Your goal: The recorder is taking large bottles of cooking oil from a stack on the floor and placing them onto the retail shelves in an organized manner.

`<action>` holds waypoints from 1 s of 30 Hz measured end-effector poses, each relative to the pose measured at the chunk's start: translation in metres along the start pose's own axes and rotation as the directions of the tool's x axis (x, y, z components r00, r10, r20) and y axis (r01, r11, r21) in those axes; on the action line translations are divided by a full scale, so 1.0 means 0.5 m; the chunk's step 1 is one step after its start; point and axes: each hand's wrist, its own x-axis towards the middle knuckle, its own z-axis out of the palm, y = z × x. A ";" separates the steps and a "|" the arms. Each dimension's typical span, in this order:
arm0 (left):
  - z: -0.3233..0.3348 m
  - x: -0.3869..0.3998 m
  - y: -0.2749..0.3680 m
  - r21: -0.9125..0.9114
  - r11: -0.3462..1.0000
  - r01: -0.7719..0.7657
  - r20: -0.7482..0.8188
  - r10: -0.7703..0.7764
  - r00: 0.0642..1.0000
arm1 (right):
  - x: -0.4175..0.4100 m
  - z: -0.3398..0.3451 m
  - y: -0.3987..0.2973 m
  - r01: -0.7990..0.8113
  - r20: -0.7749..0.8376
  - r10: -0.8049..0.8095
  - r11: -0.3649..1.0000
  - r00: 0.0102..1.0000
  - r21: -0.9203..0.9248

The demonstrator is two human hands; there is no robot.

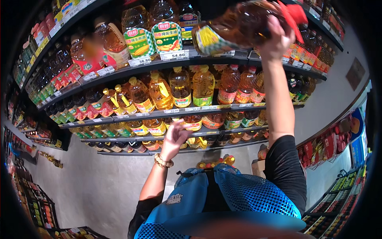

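Observation:
My right hand (277, 38) is raised at the upper right and grips a large plastic bottle of cooking oil (235, 22) near its red cap. The bottle lies tilted almost sideways, cap to the right, in front of the upper shelf edge (206, 55). Its label has a green checked border. To its left stand a bottle with corn on its label (138, 41) and one with peanuts (167, 37). My left hand (175, 136), with a beaded bracelet at the wrist, hovers empty before the lower shelves, fingers apart.
Below, yellow-capped oil bottles (161, 91) and red-capped ones (229, 85) line the middle shelf (197, 110). Several bottles (220, 162) stand on the floor just beyond my blue mesh vest (253, 194). A cardboard box (258, 168) is right of them. Hanging packets (329, 146) line the right side.

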 end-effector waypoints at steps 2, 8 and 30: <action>0.008 0.026 0.012 -0.064 0.979 -0.194 0.049 0.197 0.979 | -0.013 -0.038 -0.082 -0.306 0.093 0.295 0.943 0.951 0.133; 0.117 0.060 0.031 -0.543 0.828 -0.140 0.237 0.311 0.920 | -0.175 -0.126 -0.187 -0.692 0.214 0.659 0.672 0.721 0.265; 0.174 0.006 0.069 -0.605 0.733 0.311 0.289 -0.161 0.944 | -0.304 -0.169 -0.084 -0.912 -0.037 0.986 0.164 0.162 0.377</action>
